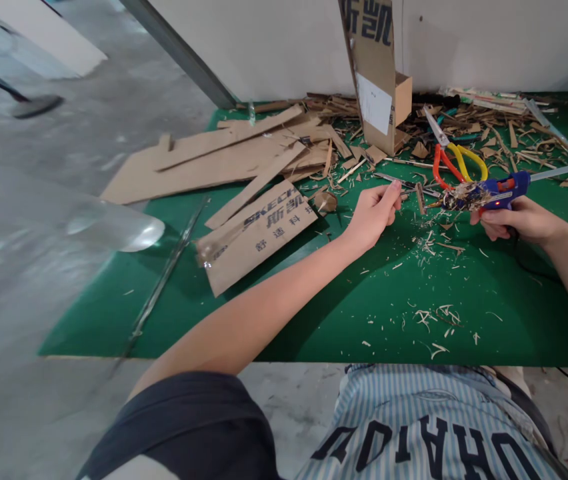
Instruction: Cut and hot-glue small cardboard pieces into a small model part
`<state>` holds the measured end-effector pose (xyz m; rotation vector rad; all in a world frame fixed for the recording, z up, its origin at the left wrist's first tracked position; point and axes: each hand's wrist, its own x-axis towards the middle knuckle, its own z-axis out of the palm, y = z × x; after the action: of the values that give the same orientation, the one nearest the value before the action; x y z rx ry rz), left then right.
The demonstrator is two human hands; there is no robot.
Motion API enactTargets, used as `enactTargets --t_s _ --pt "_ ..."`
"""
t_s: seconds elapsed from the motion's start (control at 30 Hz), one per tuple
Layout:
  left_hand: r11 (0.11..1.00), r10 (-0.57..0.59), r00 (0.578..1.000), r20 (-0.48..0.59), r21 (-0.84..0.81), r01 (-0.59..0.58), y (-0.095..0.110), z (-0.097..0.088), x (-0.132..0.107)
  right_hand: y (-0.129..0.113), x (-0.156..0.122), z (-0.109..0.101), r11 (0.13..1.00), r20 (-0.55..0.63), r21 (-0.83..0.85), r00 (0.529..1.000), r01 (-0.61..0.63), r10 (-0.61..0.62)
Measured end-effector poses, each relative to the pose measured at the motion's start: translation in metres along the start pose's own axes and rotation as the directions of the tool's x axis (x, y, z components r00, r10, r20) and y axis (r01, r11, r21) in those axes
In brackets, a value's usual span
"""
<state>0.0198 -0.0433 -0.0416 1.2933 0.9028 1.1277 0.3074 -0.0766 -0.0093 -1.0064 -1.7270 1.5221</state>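
Observation:
My right hand (527, 219) is wrapped round a blue hot glue gun (509, 190), which points left. A long translucent glue stick (567, 168) sticks out of its back, and shavings cling round its front. My left hand (375, 212) is closed in a pinch at thumb and forefinger. From its fingertips a thin stick-like piece seems to reach toward a small upright bit of cardboard (420, 199) at the glue gun's nozzle. Whether nozzle and cardboard touch, I cannot tell. Just behind lie scissors (457, 157) with one red and one yellow handle.
Cardboard scraps and strips (324, 107) heap along the back of the green table (314, 327). A tall cardboard piece (377, 80) stands there upright. Printed cardboard (264, 233) and long flat sheets (204, 163) lie left. Shavings (439, 317) litter the front; a black cord (531, 267) trails right.

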Motion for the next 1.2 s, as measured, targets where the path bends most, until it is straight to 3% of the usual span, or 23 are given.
enactTargets --t_s 0.57,0.83,1.2 --pt "0.999 -0.01 1.0 -0.009 -0.046 0.01 0.0014 0.0013 0.0003 -0.0019 -0.0006 -0.0008 0.996 -0.032 -0.035 0.996 -0.085 0.084" --pt "1.0 -0.006 1.0 -0.009 0.029 0.007 -0.0004 0.0003 0.0006 -0.0038 -0.0001 0.0026 0.998 -0.021 -0.017 0.998 -0.061 0.06" --pt "1.0 0.004 1.0 -0.004 0.009 -0.004 -0.0021 -0.0006 0.0022 -0.0018 -0.0014 -0.0002 0.993 -0.034 -0.044 0.993 -0.112 0.11"
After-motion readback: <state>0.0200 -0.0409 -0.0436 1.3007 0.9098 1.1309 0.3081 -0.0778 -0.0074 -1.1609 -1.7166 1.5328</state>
